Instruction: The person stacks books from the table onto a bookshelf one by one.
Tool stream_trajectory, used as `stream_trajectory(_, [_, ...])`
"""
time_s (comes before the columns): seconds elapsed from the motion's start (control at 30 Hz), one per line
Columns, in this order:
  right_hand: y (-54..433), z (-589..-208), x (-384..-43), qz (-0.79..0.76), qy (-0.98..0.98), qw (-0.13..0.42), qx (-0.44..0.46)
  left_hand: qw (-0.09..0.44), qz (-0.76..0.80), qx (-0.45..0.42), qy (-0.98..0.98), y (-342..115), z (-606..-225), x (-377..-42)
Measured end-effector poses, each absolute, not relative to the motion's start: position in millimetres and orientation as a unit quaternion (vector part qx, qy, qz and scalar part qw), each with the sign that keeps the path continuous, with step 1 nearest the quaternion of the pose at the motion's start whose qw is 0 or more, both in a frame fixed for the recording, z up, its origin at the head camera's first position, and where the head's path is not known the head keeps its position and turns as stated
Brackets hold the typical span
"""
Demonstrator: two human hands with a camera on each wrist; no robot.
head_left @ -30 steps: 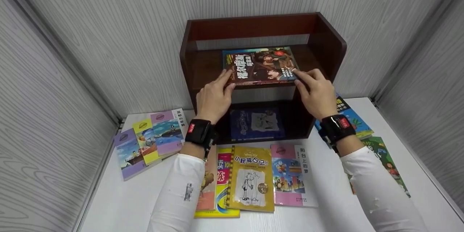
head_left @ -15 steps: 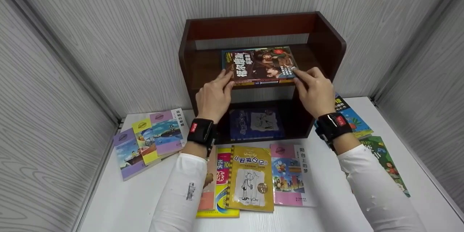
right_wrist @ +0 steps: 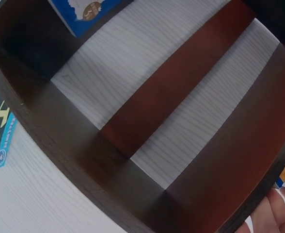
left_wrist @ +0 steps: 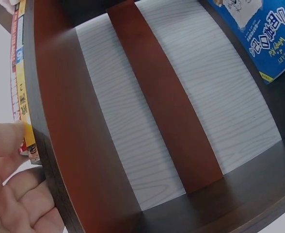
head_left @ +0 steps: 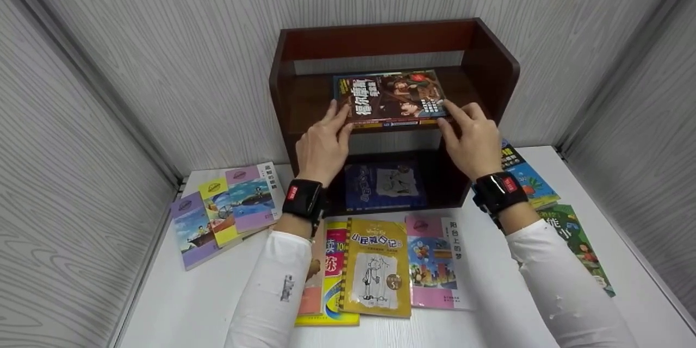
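A dark comic-style book (head_left: 399, 98) with white lettering lies flat on the upper shelf. It rests on at least one other book, whose yellow spine (left_wrist: 22, 92) faces the front in the left wrist view. My left hand (head_left: 323, 147) touches the stack's front left corner, thumb at the spines and index finger along the left side. At the opposite front corner is my right hand (head_left: 472, 138), its index finger by the right edge and thumb at the front. How firmly either hand presses cannot be told. Only some right-hand fingers (right_wrist: 266, 216) show in the right wrist view.
The dark wooden bookshelf (head_left: 503, 65) stands against the wall on a white table (head_left: 168, 304). A blue book (head_left: 386, 185) lies in its lower compartment. A yellow book (head_left: 376, 272) overlaps others in front; purple-and-yellow books (head_left: 253, 198) lie left, a green one (head_left: 582, 250) right.
Since a second ago, more of the lower book's spine shows beneath the dark book. My hands stay at the front corners, with small shifts of fingers and thumbs.
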State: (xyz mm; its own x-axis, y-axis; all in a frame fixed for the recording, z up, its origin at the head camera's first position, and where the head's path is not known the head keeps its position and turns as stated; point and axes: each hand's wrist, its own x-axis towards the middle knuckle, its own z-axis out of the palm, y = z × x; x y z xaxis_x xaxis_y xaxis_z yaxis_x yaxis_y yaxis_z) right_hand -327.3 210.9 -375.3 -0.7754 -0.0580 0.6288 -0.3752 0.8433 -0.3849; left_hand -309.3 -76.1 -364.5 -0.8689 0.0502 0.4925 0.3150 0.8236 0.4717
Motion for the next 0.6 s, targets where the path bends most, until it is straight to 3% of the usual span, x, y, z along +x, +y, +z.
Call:
stream_trajectory(0.27, [216,-393,-310,0.280,-0.906,0.290,0.134,0.179,-0.269,-0.119,-0.939,-75,-377,-296])
stream_trajectory(0.6, [235,-432,-291,0.265,-0.866,0.376,0.198,0.257,-0.219,-0.133,-0.932,-79,-409,-268])
